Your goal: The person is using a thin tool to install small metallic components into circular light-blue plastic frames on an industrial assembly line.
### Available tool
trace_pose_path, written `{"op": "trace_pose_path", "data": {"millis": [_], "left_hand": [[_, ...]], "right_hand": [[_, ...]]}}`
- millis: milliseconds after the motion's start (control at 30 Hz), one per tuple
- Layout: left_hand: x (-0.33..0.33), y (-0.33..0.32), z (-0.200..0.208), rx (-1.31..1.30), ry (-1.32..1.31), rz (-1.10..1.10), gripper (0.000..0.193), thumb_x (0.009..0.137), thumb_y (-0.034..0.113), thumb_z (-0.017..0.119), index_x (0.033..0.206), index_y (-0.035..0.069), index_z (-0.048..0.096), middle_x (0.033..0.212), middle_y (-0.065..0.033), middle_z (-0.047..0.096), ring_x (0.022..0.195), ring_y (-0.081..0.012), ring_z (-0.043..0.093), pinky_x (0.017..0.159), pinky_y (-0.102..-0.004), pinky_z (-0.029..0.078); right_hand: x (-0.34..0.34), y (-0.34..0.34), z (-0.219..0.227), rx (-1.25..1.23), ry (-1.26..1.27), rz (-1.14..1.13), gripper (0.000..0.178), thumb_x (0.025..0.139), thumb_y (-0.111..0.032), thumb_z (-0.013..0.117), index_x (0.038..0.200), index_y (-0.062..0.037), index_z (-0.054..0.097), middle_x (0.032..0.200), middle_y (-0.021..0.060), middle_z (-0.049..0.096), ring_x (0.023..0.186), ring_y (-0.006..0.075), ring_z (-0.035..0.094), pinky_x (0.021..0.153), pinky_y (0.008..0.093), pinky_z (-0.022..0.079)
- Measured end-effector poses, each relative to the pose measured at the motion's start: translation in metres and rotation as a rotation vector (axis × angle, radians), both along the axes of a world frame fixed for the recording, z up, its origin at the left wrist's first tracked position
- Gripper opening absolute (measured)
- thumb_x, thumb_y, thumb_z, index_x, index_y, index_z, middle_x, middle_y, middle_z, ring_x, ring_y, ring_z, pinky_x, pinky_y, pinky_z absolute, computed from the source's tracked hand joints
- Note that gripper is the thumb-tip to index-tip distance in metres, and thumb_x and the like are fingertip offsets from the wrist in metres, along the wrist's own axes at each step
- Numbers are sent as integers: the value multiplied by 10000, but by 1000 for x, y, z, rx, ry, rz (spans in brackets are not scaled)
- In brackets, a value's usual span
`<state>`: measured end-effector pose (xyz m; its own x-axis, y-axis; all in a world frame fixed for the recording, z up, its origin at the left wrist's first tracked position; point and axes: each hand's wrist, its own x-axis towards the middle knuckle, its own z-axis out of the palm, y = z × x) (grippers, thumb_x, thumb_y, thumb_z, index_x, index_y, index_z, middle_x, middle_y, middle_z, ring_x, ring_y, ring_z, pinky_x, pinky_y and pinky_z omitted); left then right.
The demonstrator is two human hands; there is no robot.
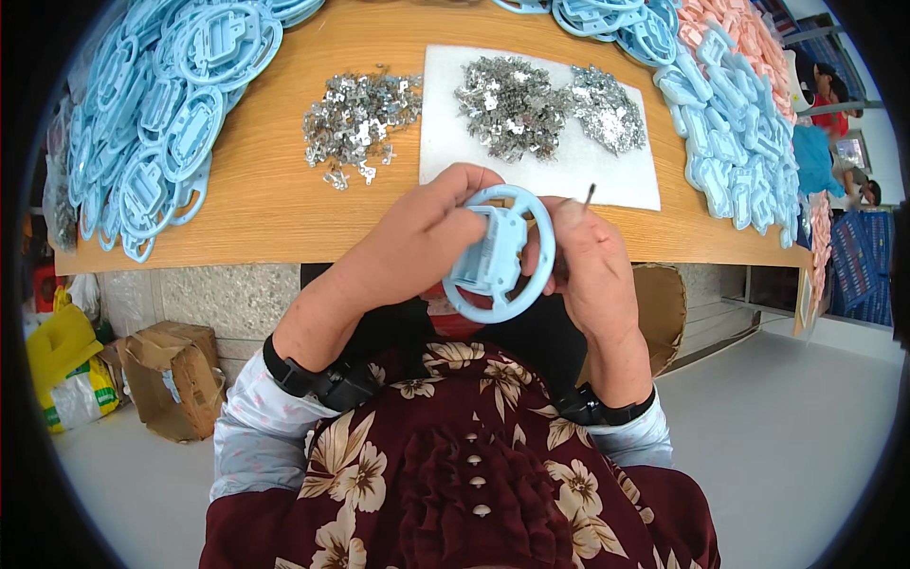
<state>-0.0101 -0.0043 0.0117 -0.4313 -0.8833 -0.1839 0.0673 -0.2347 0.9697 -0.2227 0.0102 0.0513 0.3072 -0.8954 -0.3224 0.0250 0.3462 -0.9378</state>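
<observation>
A light blue plastic toy steering wheel (502, 254) is held tilted above the table's near edge, its hollow boxy middle facing up. My left hand (422, 232) is closed on the wheel's left side, thumb pressed at the housing. On the other side my right hand (597, 261) is closed with its fingers at the rim. A thin tool with a dark tip (590, 196) sticks up between its thumb and fingers; its exact kind is hard to make out. Part of the right fingers is hidden behind the rim.
Blue wheels (152, 123) are heaped at left. Small metal pieces (355, 119) lie on the wood, and more metal pieces (512, 104) on a white sheet (607, 180). Blue parts (725, 133) and pink parts (735, 28) pile at right. A cardboard box (171, 379) stands below left.
</observation>
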Motion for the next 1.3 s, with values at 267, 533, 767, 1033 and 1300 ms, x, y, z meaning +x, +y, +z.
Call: {"op": "trace_pose_path", "data": {"millis": [267, 533, 767, 1033, 1300], "left_hand": [[-7, 11, -20, 727, 1015, -102, 432, 1074, 398, 344, 1303, 90, 545, 952, -87, 582, 697, -150, 502, 519, -263, 402], [0, 18, -22, 844, 1012, -259, 426, 1081, 386, 339, 1308, 82, 535, 953, -83, 589, 659, -145, 491, 495, -265, 385], [48, 41, -7, 498, 596, -115, 417, 904, 123, 631, 1287, 5, 516, 1113, -78, 674, 978, -143, 675, 899, -295, 546], [78, 58, 5, 378, 307, 51, 456, 863, 107, 664, 1285, -3, 531, 1156, -82, 671, 1018, -138, 662, 926, -292, 533], [83, 60, -3, 339, 335, 196, 319, 995, 175, 578, 1268, 10, 557, 1121, -56, 666, 980, -114, 649, 888, -276, 530]], "right_hand": [[28, -4, -30, -443, 87, -201, 328, 911, -49, 734, 1212, 30, 632, 710, -54, 485, 613, 17, 510, 554, 191, 432], [9, -15, -24, -156, 141, 71, 210, 883, -68, 756, 1071, -5, 689, 715, -76, 493, 640, 9, 471, 570, 196, 390], [36, -35, -16, -518, 427, 160, 171, 877, -76, 739, 1046, -55, 722, 755, -13, 565, 681, 84, 533, 616, 250, 429], [118, -52, -33, -1029, 903, 323, 140, 885, -185, 678, 984, -88, 692, 873, 93, 649, 780, 327, 661, 657, 428, 531], [122, -61, -33, -876, 902, 396, 130, 880, -173, 658, 921, -53, 626, 891, 133, 649, 839, 353, 647, 689, 444, 513]]}}
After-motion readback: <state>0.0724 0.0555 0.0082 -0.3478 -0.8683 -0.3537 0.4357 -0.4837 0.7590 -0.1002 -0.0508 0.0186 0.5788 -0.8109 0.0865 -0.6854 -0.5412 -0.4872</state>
